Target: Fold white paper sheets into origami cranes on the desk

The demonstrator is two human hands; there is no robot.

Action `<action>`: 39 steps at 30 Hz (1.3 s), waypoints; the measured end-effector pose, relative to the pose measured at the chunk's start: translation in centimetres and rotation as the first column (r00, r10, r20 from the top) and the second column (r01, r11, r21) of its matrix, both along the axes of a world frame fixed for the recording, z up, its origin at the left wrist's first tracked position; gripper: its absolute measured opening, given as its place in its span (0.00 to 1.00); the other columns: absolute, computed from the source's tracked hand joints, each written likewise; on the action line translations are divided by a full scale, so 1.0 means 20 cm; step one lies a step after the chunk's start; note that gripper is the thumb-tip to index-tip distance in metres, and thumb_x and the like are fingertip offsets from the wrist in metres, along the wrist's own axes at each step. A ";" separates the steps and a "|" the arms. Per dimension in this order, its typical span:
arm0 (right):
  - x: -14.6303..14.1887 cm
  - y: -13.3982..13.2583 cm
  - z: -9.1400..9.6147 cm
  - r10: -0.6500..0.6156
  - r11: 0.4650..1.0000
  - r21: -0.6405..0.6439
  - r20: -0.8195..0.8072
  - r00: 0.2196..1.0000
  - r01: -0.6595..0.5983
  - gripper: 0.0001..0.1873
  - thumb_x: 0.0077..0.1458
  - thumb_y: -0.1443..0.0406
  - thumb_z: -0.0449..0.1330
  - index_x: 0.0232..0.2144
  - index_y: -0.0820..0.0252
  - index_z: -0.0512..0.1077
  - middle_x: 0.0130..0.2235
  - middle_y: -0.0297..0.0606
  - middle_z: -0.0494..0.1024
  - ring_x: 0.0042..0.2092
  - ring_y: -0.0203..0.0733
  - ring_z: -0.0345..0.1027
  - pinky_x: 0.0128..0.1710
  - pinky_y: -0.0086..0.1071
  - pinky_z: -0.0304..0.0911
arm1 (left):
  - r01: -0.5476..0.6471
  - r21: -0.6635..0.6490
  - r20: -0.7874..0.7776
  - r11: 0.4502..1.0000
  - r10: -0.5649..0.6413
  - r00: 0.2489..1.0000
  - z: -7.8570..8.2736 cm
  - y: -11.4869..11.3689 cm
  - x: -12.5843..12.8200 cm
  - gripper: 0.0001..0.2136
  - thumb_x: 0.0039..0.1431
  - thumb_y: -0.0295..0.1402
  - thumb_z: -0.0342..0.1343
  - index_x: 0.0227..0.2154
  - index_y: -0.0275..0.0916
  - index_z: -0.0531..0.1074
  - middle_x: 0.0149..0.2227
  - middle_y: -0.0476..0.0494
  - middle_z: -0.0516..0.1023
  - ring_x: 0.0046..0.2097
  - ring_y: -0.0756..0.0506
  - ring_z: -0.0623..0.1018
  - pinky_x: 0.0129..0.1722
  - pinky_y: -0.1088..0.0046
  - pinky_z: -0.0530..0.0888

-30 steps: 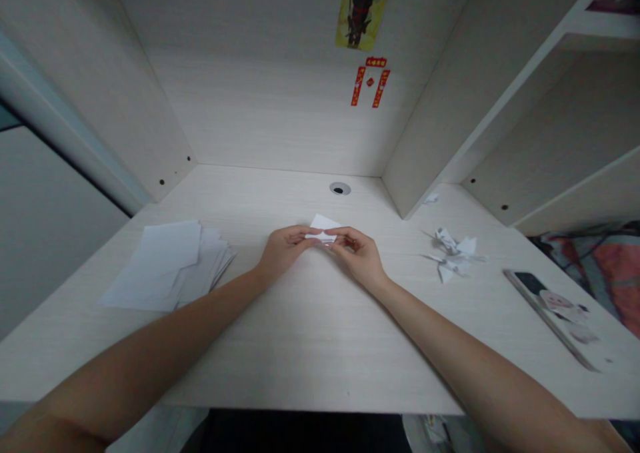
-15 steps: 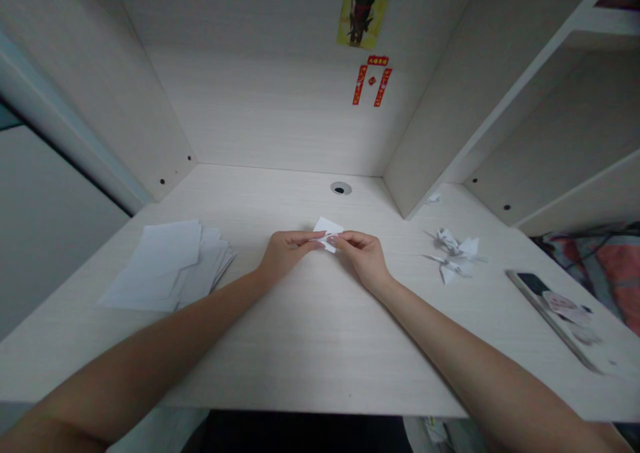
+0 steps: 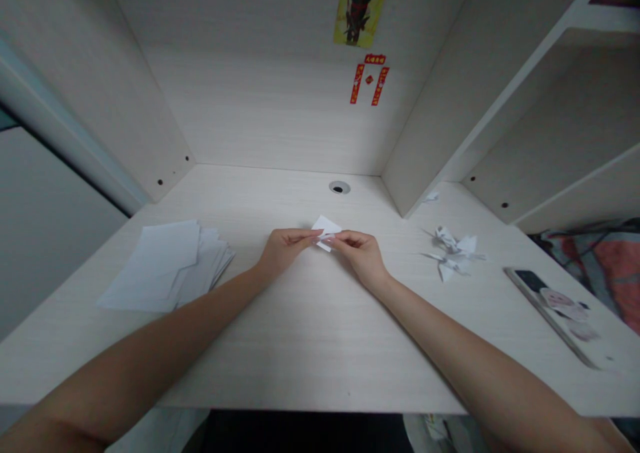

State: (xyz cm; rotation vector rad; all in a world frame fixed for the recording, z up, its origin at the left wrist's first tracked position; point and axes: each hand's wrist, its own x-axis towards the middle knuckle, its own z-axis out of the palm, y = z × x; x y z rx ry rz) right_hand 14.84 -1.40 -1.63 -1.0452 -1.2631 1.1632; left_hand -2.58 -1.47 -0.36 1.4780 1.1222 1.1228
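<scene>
A small folded piece of white paper is held up over the middle of the desk. My left hand pinches its left side between thumb and fingers. From the right, my right hand pinches it too, so the fingertips of both hands nearly meet on the paper. Its exact folds are partly covered by my fingers. Off to the right lie several folded white paper cranes, bunched together on the desk.
A stack of white paper sheets lies at the left. A phone rests at the right, near a red and grey cloth. Behind my hands is a round cable hole. An upright panel divides the desk's back right.
Both hands stay pinched on the paper, with my left fingertips drawn slightly leftward. The whole view has shifted a little.
</scene>
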 end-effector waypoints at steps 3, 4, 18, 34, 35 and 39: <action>0.00 0.00 0.00 0.017 1.000 -0.006 -0.030 0.999 -0.017 0.12 0.36 0.58 0.68 0.25 0.59 0.77 0.27 0.36 0.79 0.28 0.38 0.70 0.31 0.32 0.64 | -0.006 0.010 0.015 1.000 0.006 1.000 0.01 -0.01 0.01 0.14 0.48 0.38 0.59 0.37 0.38 0.77 0.39 0.43 0.80 0.41 0.44 0.78 0.44 0.69 0.72; 0.00 0.00 0.00 0.021 1.000 -0.007 -0.041 0.999 -0.022 0.11 0.37 0.59 0.68 0.25 0.58 0.77 0.28 0.36 0.79 0.29 0.37 0.70 0.32 0.32 0.64 | -0.011 0.010 0.019 1.000 0.011 1.000 0.02 -0.01 0.01 0.14 0.48 0.37 0.60 0.37 0.38 0.77 0.39 0.43 0.79 0.41 0.44 0.78 0.44 0.70 0.72; -0.02 -0.01 0.03 0.003 1.000 -0.031 -0.083 0.997 -0.006 0.14 0.37 0.56 0.67 0.23 0.60 0.75 0.25 0.36 0.77 0.27 0.36 0.68 0.31 0.31 0.63 | -0.025 -0.025 0.036 0.999 0.026 0.999 0.03 -0.02 0.02 0.14 0.47 0.36 0.60 0.38 0.37 0.77 0.39 0.42 0.80 0.40 0.45 0.77 0.39 0.72 0.72; -0.01 0.00 0.00 -0.017 1.000 -0.002 -0.077 0.997 0.017 0.16 0.39 0.58 0.67 0.25 0.58 0.64 0.19 0.29 0.73 0.22 0.32 0.63 0.24 0.27 0.55 | 0.030 -0.073 0.094 0.997 -0.023 0.995 0.02 0.00 0.00 0.13 0.45 0.37 0.61 0.23 0.37 0.62 0.20 0.54 0.73 0.20 0.55 0.69 0.20 0.82 0.59; -0.01 0.00 0.00 -0.017 1.000 -0.002 -0.075 0.997 0.017 0.17 0.39 0.58 0.67 0.25 0.58 0.64 0.20 0.29 0.74 0.22 0.33 0.63 0.24 0.27 0.55 | 0.031 -0.078 0.099 0.996 -0.023 0.995 0.01 0.00 0.00 0.13 0.45 0.37 0.61 0.23 0.37 0.62 0.21 0.53 0.74 0.21 0.54 0.69 0.21 0.82 0.60; -0.01 -0.01 0.00 -0.014 1.000 -0.007 -0.079 0.997 0.013 0.18 0.39 0.57 0.67 0.25 0.58 0.63 0.20 0.29 0.74 0.22 0.33 0.63 0.24 0.27 0.55 | 0.040 -0.093 0.138 0.995 -0.027 0.990 0.00 0.01 0.00 0.12 0.44 0.36 0.62 0.23 0.37 0.63 0.22 0.51 0.74 0.23 0.53 0.71 0.22 0.81 0.62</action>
